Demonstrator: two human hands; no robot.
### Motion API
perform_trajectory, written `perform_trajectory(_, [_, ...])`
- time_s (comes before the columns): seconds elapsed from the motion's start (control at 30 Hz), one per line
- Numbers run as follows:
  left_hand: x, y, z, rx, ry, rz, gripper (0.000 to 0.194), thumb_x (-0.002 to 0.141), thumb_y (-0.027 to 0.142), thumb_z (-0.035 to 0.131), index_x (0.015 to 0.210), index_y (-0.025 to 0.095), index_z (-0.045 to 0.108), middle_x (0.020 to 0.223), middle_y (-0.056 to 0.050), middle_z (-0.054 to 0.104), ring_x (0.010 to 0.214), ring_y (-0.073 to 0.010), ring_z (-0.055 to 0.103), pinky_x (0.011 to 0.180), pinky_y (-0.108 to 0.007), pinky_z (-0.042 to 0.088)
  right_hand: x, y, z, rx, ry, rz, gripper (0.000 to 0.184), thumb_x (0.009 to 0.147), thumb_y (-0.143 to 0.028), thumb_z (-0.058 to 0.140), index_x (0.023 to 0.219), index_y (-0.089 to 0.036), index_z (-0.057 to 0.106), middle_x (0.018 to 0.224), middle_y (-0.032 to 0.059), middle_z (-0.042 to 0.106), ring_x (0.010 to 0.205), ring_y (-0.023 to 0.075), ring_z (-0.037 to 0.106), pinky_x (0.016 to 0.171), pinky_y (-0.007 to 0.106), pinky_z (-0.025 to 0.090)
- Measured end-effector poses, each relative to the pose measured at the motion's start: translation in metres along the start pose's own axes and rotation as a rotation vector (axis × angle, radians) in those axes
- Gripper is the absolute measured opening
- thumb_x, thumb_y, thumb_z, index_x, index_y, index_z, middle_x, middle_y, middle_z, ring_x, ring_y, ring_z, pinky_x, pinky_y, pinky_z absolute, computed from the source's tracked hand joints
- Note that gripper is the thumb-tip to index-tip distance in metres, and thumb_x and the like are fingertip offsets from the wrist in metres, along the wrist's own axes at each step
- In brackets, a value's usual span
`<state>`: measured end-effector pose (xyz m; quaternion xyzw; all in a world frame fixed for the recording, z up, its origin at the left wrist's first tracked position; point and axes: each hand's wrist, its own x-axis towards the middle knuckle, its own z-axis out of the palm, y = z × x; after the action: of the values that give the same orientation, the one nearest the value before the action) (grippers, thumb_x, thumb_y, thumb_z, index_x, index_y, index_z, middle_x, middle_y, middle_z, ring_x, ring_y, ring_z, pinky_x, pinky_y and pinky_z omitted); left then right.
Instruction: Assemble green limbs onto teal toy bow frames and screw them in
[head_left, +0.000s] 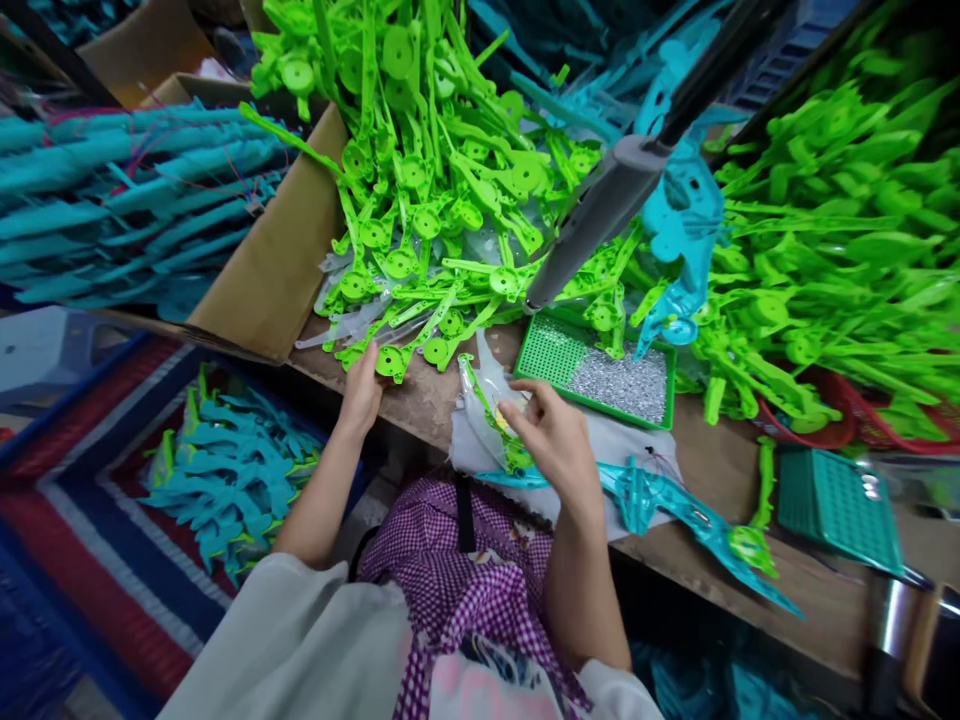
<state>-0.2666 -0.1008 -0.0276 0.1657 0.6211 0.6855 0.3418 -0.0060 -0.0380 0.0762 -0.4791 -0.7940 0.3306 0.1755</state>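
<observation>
My left hand (363, 392) is at the table's front edge, its fingers closed on the end of a bright green plastic part (390, 362) with a round disc, by the edge of a large pile. My right hand (556, 432) hovers over a white cloth, thumb and fingers curled; anything between them is too small to make out. Beneath it lies a clear plastic piece (484, 395) with a green part (474, 385) against it. A long blue plastic part (675, 497) lies across the cloth (609, 440). Behind the hand stands a green tray (551, 350) of small silver pieces.
A grey electric screwdriver (600, 215) hangs over the table. Green parts (420, 170) are heaped behind. A cardboard box (277, 250) with blue parts stands left, and a lined bin (82, 480) with blue-green assemblies is below. Right are red baskets (817, 425) and a teal basket (840, 500).
</observation>
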Motion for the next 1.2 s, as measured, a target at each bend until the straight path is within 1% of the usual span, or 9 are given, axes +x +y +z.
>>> perform_trajectory(0.13, [-0.016, -0.001, -0.002, -0.104, -0.066, 0.025, 0.053, 0.079, 0.068, 0.069, 0.101, 0.019, 0.070, 0.096, -0.009, 0.076, 0.080, -0.0179, 0.071, 0.069, -0.030, 0.059, 0.005, -0.012, 0.007, 0.008, 0.130, -0.274, 0.036, 0.101, -0.045, 0.050, 0.118, -0.018, 0.067, 0.071, 0.0000, 0.060, 0.064, 0.0145, 0.056, 0.068, 0.029, 0.044])
perform_trajectory(0.33, [-0.027, -0.011, 0.005, -0.200, -0.148, 0.024, 0.053, 0.072, 0.054, 0.084, 0.110, 0.021, 0.068, 0.104, -0.006, 0.074, 0.087, -0.0145, 0.069, 0.078, -0.025, 0.055, 0.125, -0.038, 0.015, -0.145, 0.264, -0.432, 0.045, 0.106, -0.047, 0.037, 0.137, -0.019, 0.055, 0.118, 0.0133, 0.064, 0.098, 0.0240, 0.066, 0.090, 0.042, 0.053])
perform_trajectory(0.4, [-0.029, -0.014, 0.006, -0.142, -0.146, 0.067, 0.056, 0.071, 0.051, 0.085, 0.115, 0.023, 0.066, 0.105, -0.005, 0.072, 0.090, -0.0139, 0.068, 0.079, -0.024, 0.054, 0.141, -0.041, 0.010, -0.187, 0.261, -0.419, 0.046, 0.106, -0.045, 0.036, 0.143, -0.021, 0.049, 0.131, 0.0161, 0.058, 0.107, 0.0281, 0.065, 0.093, 0.046, 0.053])
perform_trajectory(0.5, [-0.044, -0.019, 0.004, 0.024, -0.110, 0.197, 0.070, 0.070, 0.049, 0.087, 0.129, 0.025, 0.058, 0.106, -0.004, 0.068, 0.093, -0.0151, 0.067, 0.079, -0.024, 0.054, 0.104, -0.036, 0.010, -0.138, 0.220, -0.409, 0.043, 0.107, -0.040, 0.035, 0.143, -0.023, 0.049, 0.138, 0.0165, 0.053, 0.115, 0.0282, 0.063, 0.096, 0.046, 0.053])
perform_trajectory(0.67, [-0.107, -0.038, 0.004, 0.369, -0.107, 0.444, 0.080, 0.071, 0.047, 0.087, 0.138, 0.022, 0.049, 0.121, -0.011, 0.062, 0.104, -0.0210, 0.066, 0.087, -0.032, 0.057, -0.021, -0.014, 0.052, 0.147, -0.102, -0.335, 0.042, 0.103, -0.043, 0.048, 0.139, -0.022, 0.053, 0.122, 0.0117, 0.069, 0.108, 0.0228, 0.068, 0.090, 0.038, 0.058])
perform_trajectory(0.77, [-0.146, -0.048, 0.015, 0.481, -0.170, 0.627, 0.071, 0.079, 0.043, 0.081, 0.138, 0.023, 0.048, 0.115, -0.009, 0.060, 0.102, -0.0202, 0.065, 0.085, -0.033, 0.058, -0.056, -0.003, 0.074, 0.296, -0.053, -0.215, 0.034, 0.103, -0.038, 0.046, 0.128, -0.020, 0.061, 0.113, 0.0092, 0.074, 0.102, 0.0204, 0.071, 0.088, 0.034, 0.058])
perform_trajectory(0.87, [-0.163, -0.047, 0.030, 0.543, -0.289, 0.728, 0.069, 0.086, 0.044, 0.075, 0.144, 0.024, 0.045, 0.115, -0.010, 0.061, 0.107, -0.0224, 0.064, 0.088, -0.037, 0.059, -0.058, 0.005, 0.074, 0.372, 0.055, -0.120, 0.031, 0.104, -0.033, 0.043, 0.121, -0.020, 0.066, 0.113, 0.0085, 0.075, 0.104, 0.0191, 0.072, 0.092, 0.032, 0.056])
perform_trajectory(1.03, [-0.134, -0.023, 0.035, 0.637, -0.558, 0.822, 0.063, 0.089, 0.049, 0.070, 0.143, 0.025, 0.051, 0.117, -0.010, 0.066, 0.108, -0.0232, 0.067, 0.093, -0.036, 0.059, -0.053, 0.029, 0.042, 0.420, 0.189, -0.006, 0.033, 0.102, -0.041, 0.047, 0.119, -0.022, 0.067, 0.117, 0.0092, 0.075, 0.109, 0.0209, 0.070, 0.095, 0.036, 0.056])
perform_trajectory(1.2, [-0.076, -0.014, 0.020, 0.953, -0.264, 0.818, 0.048, 0.089, 0.044, 0.072, 0.132, 0.025, 0.066, 0.132, -0.014, 0.058, 0.125, -0.0309, 0.058, 0.106, -0.049, 0.050, -0.067, 0.060, 0.014, 0.464, 0.264, 0.136, 0.039, 0.098, -0.050, 0.051, 0.118, -0.021, 0.067, 0.108, 0.0096, 0.074, 0.101, 0.0220, 0.069, 0.088, 0.036, 0.056])
